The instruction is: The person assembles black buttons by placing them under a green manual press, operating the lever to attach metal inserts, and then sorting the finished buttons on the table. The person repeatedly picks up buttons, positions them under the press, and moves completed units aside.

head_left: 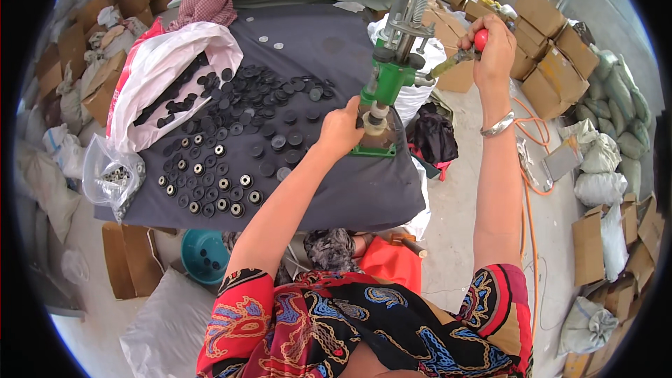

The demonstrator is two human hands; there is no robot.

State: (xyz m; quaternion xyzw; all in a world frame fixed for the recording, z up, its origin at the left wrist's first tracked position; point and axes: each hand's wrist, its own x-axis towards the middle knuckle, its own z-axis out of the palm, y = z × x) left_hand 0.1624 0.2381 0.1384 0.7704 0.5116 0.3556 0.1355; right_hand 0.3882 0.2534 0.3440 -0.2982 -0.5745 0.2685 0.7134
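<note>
A green hand press [389,84] stands at the right end of the dark cloth-covered table. My right hand [495,49] is raised to the right of it, wrapped round the red ball knob [481,40] of its lever. My left hand [341,128] is at the press, its fingers closed in beside the pale round tooling [375,120] under the ram. What those fingers hold, if anything, is hidden. To the left lie many black round plastic discs [255,94], loosely heaped. Nearer me, several discs carry metal rings [223,184].
A white sack [168,56] spills black discs at the table's left. Beside it sits a clear bag of small metal parts [115,175]. Below the table edge is a teal basin [203,255]. Cardboard boxes [556,73] and filled sacks line the right, near an orange hose [533,238].
</note>
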